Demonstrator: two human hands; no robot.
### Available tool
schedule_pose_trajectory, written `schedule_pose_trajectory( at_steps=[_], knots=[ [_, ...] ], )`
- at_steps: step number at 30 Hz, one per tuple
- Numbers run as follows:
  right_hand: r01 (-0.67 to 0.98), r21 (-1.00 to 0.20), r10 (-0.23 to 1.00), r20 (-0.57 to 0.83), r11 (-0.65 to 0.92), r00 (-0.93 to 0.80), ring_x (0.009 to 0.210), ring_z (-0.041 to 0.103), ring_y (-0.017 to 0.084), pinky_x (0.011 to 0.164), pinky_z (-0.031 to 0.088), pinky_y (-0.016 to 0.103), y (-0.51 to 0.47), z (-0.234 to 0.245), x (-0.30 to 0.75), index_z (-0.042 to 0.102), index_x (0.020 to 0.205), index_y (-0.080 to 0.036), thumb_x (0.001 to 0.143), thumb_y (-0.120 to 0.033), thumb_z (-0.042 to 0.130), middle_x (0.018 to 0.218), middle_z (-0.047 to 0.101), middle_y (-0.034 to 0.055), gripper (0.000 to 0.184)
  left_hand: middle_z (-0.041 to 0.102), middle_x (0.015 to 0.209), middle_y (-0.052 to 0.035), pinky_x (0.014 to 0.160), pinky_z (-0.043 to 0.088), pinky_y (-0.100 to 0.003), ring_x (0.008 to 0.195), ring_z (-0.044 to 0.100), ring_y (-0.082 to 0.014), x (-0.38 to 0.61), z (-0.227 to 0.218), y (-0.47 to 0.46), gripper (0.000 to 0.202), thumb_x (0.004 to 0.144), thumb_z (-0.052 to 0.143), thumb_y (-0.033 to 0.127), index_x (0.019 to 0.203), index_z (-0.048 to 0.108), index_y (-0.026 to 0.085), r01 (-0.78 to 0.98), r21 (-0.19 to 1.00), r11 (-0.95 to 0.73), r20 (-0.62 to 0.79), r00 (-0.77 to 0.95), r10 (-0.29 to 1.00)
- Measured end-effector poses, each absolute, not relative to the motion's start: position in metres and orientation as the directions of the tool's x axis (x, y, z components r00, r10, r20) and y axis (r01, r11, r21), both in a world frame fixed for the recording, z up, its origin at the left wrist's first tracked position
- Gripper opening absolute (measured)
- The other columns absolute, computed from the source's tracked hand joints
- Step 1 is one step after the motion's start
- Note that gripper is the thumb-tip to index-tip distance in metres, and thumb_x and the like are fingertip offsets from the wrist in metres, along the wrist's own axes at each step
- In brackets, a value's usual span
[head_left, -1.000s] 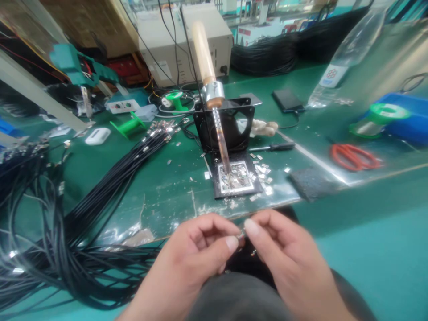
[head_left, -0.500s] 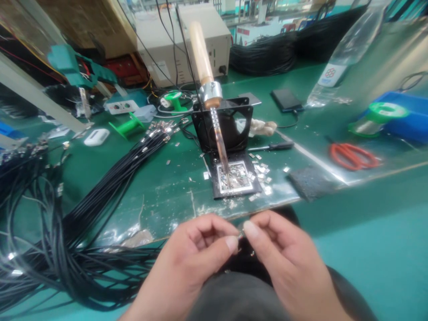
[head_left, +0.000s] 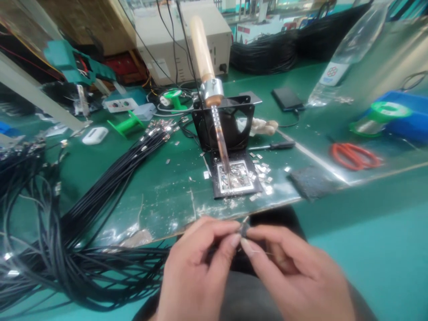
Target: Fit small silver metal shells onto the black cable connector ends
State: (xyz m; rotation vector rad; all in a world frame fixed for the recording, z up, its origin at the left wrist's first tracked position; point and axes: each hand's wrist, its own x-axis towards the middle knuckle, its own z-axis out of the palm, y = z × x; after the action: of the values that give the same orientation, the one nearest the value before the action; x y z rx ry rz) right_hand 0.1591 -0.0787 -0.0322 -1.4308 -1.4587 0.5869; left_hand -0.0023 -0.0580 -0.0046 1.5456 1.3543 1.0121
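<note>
My left hand [head_left: 195,272] and my right hand [head_left: 294,272] meet low in the view, just below the bench's near edge. Their fingertips pinch one small metal piece [head_left: 244,228] between them; it looks like a connector end on a thin wire. Straight ahead, a soldering iron [head_left: 212,91] with a wooden handle leans in a black stand [head_left: 222,122]. Its tip rests in a black tray [head_left: 234,178] of small silver parts. A large bundle of black cables [head_left: 100,200] with metal ends runs across the bench to my left.
Red-handled scissors [head_left: 354,156] and a dark pad [head_left: 309,180] lie on the right. A phone [head_left: 287,99], a clear plastic bottle [head_left: 347,53], green solder spools [head_left: 129,123] and a beige instrument box [head_left: 182,40] stand farther back. A blue bin [head_left: 406,116] is at far right.
Both hands have dropped slightly and turned, with the fingertips drawn closer together on the small piece. The view has shifted a little; the bench items have not moved.
</note>
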Motion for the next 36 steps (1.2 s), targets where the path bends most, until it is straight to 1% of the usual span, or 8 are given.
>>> schedule_pose_trajectory(
  at_steps=[4, 6, 8, 13, 21, 28, 32, 36],
  knots=[
    [0.467, -0.853, 0.915, 0.355, 0.234, 0.190, 0.038, 0.046, 0.010, 0.041, 0.043, 0.019, -0.075, -0.035, 0.156, 0.081, 0.092, -0.023, 0.093, -0.028, 0.072, 0.047, 0.048, -0.0092, 0.010, 0.077, 0.096, 0.0058, 0.079, 0.059, -0.014, 0.086, 0.076, -0.0081, -0.003, -0.011, -0.062, 0.024, 0.097, 0.071, 0.012, 0.108, 0.080, 0.031, 0.451, 0.859, -0.243, 0.218, 0.108, 0.970],
    [0.458, -0.853, 0.908, 0.371, 0.251, 0.193, 0.037, 0.044, 0.010, 0.041, 0.043, 0.019, -0.074, -0.035, 0.154, 0.081, 0.091, -0.023, 0.092, -0.026, 0.071, 0.046, 0.043, -0.0095, 0.011, 0.078, 0.095, 0.0052, 0.078, 0.058, -0.013, 0.085, 0.075, -0.0077, -0.002, -0.011, -0.062, 0.025, 0.096, 0.071, 0.009, 0.109, 0.080, 0.029, 0.487, 0.814, -0.316, 0.293, 0.125, 0.948],
    [0.457, -0.854, 0.912, 0.365, 0.248, 0.186, 0.038, 0.044, 0.010, 0.041, 0.043, 0.019, -0.075, -0.033, 0.153, 0.082, 0.090, -0.023, 0.092, -0.026, 0.070, 0.047, 0.042, -0.0092, 0.013, 0.079, 0.093, 0.0039, 0.077, 0.059, -0.013, 0.083, 0.075, -0.0087, -0.001, -0.010, -0.063, 0.024, 0.095, 0.071, 0.008, 0.108, 0.081, 0.026, 0.513, 0.787, -0.344, 0.325, 0.129, 0.937],
    [0.507, -0.851, 0.947, 0.264, 0.140, 0.182, 0.040, 0.044, 0.011, 0.039, 0.040, 0.023, -0.077, -0.028, 0.153, 0.082, 0.089, -0.023, 0.095, -0.033, 0.066, 0.048, 0.043, -0.0070, 0.020, 0.081, 0.093, 0.0000, 0.078, 0.060, -0.019, 0.083, 0.076, -0.0132, 0.002, -0.007, -0.065, 0.019, 0.097, 0.071, 0.013, 0.108, 0.083, 0.024, 0.587, 0.765, -0.266, 0.238, 0.125, 0.963],
    [0.511, -0.855, 0.963, 0.207, 0.093, 0.172, 0.041, 0.045, 0.011, 0.041, 0.037, 0.024, -0.077, -0.026, 0.152, 0.079, 0.085, -0.023, 0.098, -0.034, 0.063, 0.048, 0.049, -0.0063, 0.023, 0.080, 0.091, -0.0013, 0.077, 0.059, -0.018, 0.081, 0.075, -0.0133, -0.002, -0.009, -0.065, 0.018, 0.097, 0.070, 0.013, 0.107, 0.083, 0.022, 0.606, 0.745, -0.280, 0.233, 0.157, 0.960],
    [0.543, -0.828, 0.982, 0.184, 0.138, 0.031, 0.040, 0.038, 0.009, 0.037, 0.028, 0.021, -0.073, -0.024, 0.167, 0.075, 0.083, -0.023, 0.094, -0.027, 0.064, 0.051, 0.037, -0.0097, 0.015, 0.080, 0.089, -0.0019, 0.074, 0.057, -0.018, 0.078, 0.075, -0.0126, -0.002, -0.003, -0.059, 0.019, 0.098, 0.068, 0.012, 0.104, 0.083, 0.020, 0.569, 0.767, -0.296, 0.197, 0.230, 0.953],
    [0.551, -0.813, 0.978, 0.204, 0.188, -0.033, 0.039, 0.034, 0.008, 0.035, 0.024, 0.021, -0.069, -0.022, 0.176, 0.072, 0.077, -0.023, 0.090, -0.025, 0.062, 0.050, 0.035, -0.0101, 0.017, 0.080, 0.090, -0.0004, 0.076, 0.056, -0.018, 0.080, 0.074, -0.0126, -0.005, 0.002, -0.051, 0.017, 0.097, 0.069, 0.014, 0.099, 0.083, 0.022, 0.528, 0.812, -0.249, 0.092, 0.305, 0.948],
    [0.571, -0.809, 0.984, 0.045, 0.136, -0.171, 0.040, 0.036, 0.008, 0.039, 0.028, 0.019, -0.064, -0.010, 0.184, 0.070, 0.073, -0.023, 0.085, -0.022, 0.058, 0.047, 0.038, -0.0102, 0.017, 0.078, 0.089, 0.0003, 0.074, 0.053, -0.021, 0.079, 0.072, -0.0140, -0.007, 0.004, -0.048, 0.016, 0.099, 0.066, 0.020, 0.093, 0.081, 0.023, 0.553, 0.816, -0.170, -0.056, 0.368, 0.928]
  ],
)
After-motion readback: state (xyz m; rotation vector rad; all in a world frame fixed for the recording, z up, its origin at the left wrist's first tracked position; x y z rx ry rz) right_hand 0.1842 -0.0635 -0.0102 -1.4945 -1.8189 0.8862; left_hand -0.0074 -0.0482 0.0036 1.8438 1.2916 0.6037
